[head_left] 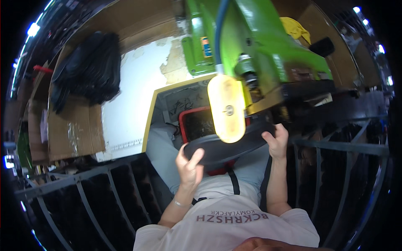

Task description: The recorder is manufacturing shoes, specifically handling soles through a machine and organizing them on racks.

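A long, curved black piece (255,137), smooth and dark, is stretched across my lap below the machine; its exact kind I cannot make out. At its left end my left hand (190,166) grips it, thumb on top and fingers underneath. My right hand (277,142) pinches the opposite end, close under the machine's dark arm. Just above the middle of the piece hangs a glowing oval lamp (227,109) on a blue-grey stem, covering part of its upper edge. Behind the lamp stands a green machine (268,46) with a metal working head (250,77).
A red bin (183,129) sits beyond the piece, in the cut-out of a white worktable (125,108) with a yellow edge. On the left, a cardboard box (77,129) holds stacked black pieces (90,67). Yellow cloth (295,28) lies back right. Metal rails (343,146) flank me.
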`<act>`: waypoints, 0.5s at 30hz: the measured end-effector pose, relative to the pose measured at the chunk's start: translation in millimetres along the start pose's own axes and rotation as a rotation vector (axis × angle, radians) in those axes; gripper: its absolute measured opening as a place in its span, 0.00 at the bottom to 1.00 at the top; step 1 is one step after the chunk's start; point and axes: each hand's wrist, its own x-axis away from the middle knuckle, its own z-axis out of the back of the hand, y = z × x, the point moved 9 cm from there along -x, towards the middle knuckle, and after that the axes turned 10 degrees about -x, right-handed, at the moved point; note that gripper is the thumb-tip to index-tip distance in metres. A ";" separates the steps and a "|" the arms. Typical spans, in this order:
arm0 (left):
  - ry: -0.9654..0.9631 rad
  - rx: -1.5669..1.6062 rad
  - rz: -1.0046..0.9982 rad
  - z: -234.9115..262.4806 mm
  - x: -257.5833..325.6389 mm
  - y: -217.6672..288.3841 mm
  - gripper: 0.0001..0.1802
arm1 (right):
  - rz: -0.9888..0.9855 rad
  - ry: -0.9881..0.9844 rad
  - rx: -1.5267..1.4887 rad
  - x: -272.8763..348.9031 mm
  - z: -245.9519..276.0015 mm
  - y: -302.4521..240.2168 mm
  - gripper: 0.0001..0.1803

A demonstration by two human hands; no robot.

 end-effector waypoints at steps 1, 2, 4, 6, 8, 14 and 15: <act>-0.047 0.088 -0.032 -18.4 -2.5 4.6 0.23 | 0.037 0.057 -0.011 10.0 13.0 6.6 0.17; -0.086 0.096 -0.031 -37.3 -3.1 3.4 0.20 | 0.005 0.087 -0.036 23.1 29.5 23.4 0.19; -0.188 0.018 -0.031 -64.8 -5.8 -4.9 0.16 | -0.127 0.193 -0.233 55.6 41.4 49.5 0.20; -0.293 -0.178 -0.131 -96.3 -6.4 3.3 0.15 | -0.238 0.186 -0.312 88.5 56.0 74.7 0.20; -0.374 -0.301 -0.120 -105.2 -15.3 -10.2 0.13 | -0.304 0.112 -0.350 111.2 44.6 87.0 0.20; -0.441 -0.424 -0.180 -119.8 -48.1 -8.1 0.06 | -0.493 -0.030 -0.401 143.0 -21.8 98.0 0.14; -0.427 -0.299 -0.120 -115.8 -49.2 -10.4 0.05 | -0.492 -0.069 -0.413 150.5 -25.8 98.0 0.14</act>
